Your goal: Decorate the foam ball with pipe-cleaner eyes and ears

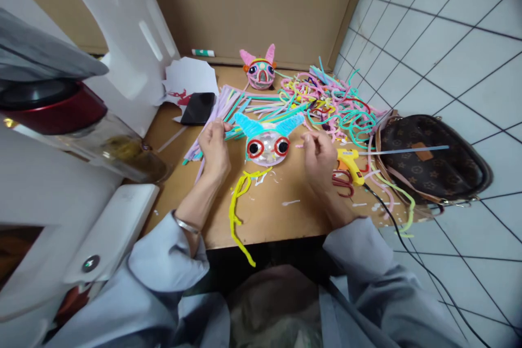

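Observation:
A clear round animal head (pixel 267 155) with blue fuzzy ears and red-ringed black eyes sits on the table between my hands. My left hand (pixel 214 149) is closed in a pinch at its left, over purple pipe cleaners (pixel 197 148); what it grips is hidden. To the right of the head, my right hand (pixel 320 157) is also pinched closed. A short pink bit (pixel 299 146) shows by its fingertips; I cannot tell whether it is held. A bent yellow pipe cleaner (pixel 233 212) lies in front, hanging over the table's near edge.
Behind stand a pink-eared animal head (pixel 261 73) and a tangled pile of pipe cleaners (pixel 334 98). A yellow glue gun (pixel 350 166) with a cord, red-handled scissors (pixel 343 182) and a brown bag (pixel 432 160) are at right. A phone (pixel 198 109) and a bottle (pixel 126 147) are left.

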The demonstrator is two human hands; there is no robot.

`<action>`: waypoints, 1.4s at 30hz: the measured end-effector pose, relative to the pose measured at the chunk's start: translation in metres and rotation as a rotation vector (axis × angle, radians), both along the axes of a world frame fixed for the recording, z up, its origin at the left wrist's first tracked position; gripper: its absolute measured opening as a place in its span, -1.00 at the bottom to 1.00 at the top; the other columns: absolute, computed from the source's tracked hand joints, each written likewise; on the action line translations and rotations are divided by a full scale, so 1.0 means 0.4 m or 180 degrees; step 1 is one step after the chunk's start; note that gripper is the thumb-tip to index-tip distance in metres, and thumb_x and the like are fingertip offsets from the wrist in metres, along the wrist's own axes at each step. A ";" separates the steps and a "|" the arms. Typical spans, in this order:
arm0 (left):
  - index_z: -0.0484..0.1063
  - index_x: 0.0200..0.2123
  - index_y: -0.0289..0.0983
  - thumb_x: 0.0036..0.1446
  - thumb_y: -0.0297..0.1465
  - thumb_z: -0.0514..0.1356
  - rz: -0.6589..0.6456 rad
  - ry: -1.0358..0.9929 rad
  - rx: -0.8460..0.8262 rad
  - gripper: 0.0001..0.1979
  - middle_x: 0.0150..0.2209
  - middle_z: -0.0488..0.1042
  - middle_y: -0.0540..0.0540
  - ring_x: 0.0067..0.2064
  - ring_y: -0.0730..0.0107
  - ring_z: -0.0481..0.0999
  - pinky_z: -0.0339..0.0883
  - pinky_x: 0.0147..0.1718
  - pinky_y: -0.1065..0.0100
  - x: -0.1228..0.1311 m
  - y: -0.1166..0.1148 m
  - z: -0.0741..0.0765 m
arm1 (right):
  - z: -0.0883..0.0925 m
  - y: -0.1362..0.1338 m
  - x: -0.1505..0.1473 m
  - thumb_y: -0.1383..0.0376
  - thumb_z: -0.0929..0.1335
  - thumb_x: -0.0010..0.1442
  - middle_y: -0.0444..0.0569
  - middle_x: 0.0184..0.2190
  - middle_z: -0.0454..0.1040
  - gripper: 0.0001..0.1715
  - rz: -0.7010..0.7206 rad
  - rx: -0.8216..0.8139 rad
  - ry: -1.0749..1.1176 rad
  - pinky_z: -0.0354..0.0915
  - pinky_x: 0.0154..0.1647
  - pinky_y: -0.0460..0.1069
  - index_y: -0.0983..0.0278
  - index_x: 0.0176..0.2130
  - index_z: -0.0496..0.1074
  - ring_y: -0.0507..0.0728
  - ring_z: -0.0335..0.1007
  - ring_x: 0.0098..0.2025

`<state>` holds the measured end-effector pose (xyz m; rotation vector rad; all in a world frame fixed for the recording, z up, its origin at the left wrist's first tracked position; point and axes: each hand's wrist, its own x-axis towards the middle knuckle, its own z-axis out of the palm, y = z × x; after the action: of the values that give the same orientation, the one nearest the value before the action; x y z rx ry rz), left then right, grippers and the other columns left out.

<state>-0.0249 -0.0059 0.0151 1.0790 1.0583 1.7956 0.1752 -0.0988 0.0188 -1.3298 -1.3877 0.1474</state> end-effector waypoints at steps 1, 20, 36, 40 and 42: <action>0.29 -0.62 -0.23 0.26 -0.29 0.18 -0.0011 0.0000 0.0061 -0.61 -0.52 0.38 -0.02 -0.41 0.43 0.36 0.32 -0.26 0.38 -0.001 0.001 0.001 | -0.002 -0.026 -0.009 0.18 0.23 0.39 -0.03 -0.34 0.44 -0.76 -0.0072 0.0036 -0.0157 0.33 -0.22 0.10 0.16 -0.27 0.41 0.15 0.35 -0.30; 0.37 -0.47 -0.25 0.10 -0.52 0.20 -0.0064 -0.0531 -0.0323 -0.88 -0.45 0.41 0.06 -0.41 0.54 0.37 0.24 -0.39 0.53 -0.010 -0.005 0.023 | 0.053 -0.118 -0.156 0.51 0.15 0.35 0.18 -0.15 0.57 -0.43 0.0361 -0.2413 -0.3854 0.33 -0.15 0.09 0.32 0.30 0.23 0.24 0.52 -0.14; 0.39 -0.47 -0.26 0.06 -0.43 0.27 -0.0198 -0.0461 -0.0386 -0.88 -0.44 0.41 0.04 -0.38 0.51 0.39 0.26 -0.35 0.50 0.001 -0.014 0.026 | 0.021 -0.170 -0.092 0.42 0.20 0.34 0.04 -0.21 0.61 -0.69 0.0364 -0.2226 -0.3070 0.20 -0.27 -0.03 0.27 -0.05 0.46 0.13 0.51 -0.24; 0.38 -0.47 -0.26 0.08 -0.44 0.26 -0.0200 -0.0521 -0.0405 -0.88 -0.45 0.40 0.04 -0.38 0.51 0.40 0.26 -0.35 0.51 0.003 -0.022 0.034 | -0.009 -0.182 -0.068 0.36 0.20 0.38 0.02 -0.27 0.58 -0.72 0.0134 -0.1445 -0.2363 0.21 -0.25 -0.03 0.26 -0.19 0.49 0.12 0.46 -0.26; 0.37 -0.48 -0.26 0.09 -0.44 0.26 -0.0212 -0.0542 -0.0395 -0.86 -0.46 0.40 0.04 -0.39 0.51 0.39 0.26 -0.36 0.50 0.003 -0.026 0.039 | -0.019 -0.178 -0.065 0.33 0.21 0.39 0.00 -0.34 0.54 -0.69 -0.0035 -0.1175 -0.2114 0.21 -0.27 -0.03 0.26 -0.27 0.49 0.12 0.43 -0.30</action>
<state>-0.0236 -0.0162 0.0309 0.8610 1.0049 1.7122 0.1493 -0.1701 0.0114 -1.7894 -1.9733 -0.0601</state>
